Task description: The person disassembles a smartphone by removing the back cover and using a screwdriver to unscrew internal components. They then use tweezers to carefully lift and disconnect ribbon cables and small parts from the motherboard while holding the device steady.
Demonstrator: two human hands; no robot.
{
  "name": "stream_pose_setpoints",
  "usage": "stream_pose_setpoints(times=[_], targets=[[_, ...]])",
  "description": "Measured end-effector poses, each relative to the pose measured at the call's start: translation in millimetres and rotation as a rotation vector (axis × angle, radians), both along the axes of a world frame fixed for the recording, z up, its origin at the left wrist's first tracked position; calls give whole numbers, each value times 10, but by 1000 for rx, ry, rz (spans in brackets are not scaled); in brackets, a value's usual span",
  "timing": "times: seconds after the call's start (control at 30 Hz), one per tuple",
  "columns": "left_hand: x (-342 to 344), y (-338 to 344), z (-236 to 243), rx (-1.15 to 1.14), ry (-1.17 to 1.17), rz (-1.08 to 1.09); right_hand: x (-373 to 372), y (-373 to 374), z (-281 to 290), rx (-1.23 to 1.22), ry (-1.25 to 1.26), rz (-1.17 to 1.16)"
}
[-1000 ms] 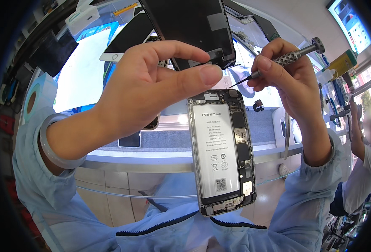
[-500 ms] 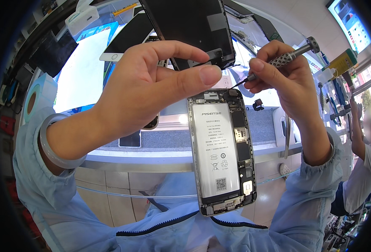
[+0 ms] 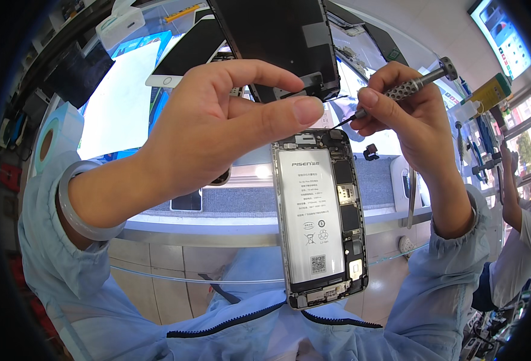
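Note:
An opened smartphone (image 3: 311, 216) with a large silver battery lies in front of me, its parts exposed. My right hand (image 3: 398, 105) is closed round a thin screwdriver (image 3: 405, 89) with a perforated metal handle. Its tip meets the phone's upper edge, beside the camera corner. Above that edge, my left hand (image 3: 241, 114) has thumb and index finger stretched apart, with nothing visible between them; its other fingers are mostly hidden. Behind my left index fingertip is a detached-looking black screen panel (image 3: 277, 42); whether the finger touches it I cannot tell.
A small dark part (image 3: 370, 152) lies right of the phone. A white-framed phone (image 3: 187, 54), a white sheet (image 3: 118, 102) and a tape roll (image 3: 55, 138) are on the left. A yellow bottle (image 3: 488, 93) stands right. Another person (image 3: 518, 240) is at far right.
The phone and screen panel appear slightly further right and lower in view. The screwdriver tip stays at the phone's upper edge, and both hands keep almost the same pose.

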State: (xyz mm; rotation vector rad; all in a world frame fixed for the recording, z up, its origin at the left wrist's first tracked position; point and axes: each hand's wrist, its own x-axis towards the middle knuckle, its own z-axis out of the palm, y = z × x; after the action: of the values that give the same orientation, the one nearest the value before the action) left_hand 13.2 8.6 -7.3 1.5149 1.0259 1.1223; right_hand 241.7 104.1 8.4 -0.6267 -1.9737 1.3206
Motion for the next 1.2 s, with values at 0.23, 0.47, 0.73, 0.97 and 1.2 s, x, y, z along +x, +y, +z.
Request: stream_pose_setpoints(times=[0.23, 0.47, 0.73, 0.97, 1.2], targets=[[-7, 5, 7, -15, 20, 9, -5, -22, 10, 41, -12, -3], [3, -12, 22, -32, -5, 11, -19, -67, 17, 175, -53, -20], [-4, -11, 20, -50, 20, 28, -17, -82, 9, 208, -52, -13], [-12, -16, 44, -66, 12, 9, -13, -88, 28, 213, -56, -25], [-7, 5, -26, -26, -12, 25, -16, -94, 26, 210, -53, -18]])
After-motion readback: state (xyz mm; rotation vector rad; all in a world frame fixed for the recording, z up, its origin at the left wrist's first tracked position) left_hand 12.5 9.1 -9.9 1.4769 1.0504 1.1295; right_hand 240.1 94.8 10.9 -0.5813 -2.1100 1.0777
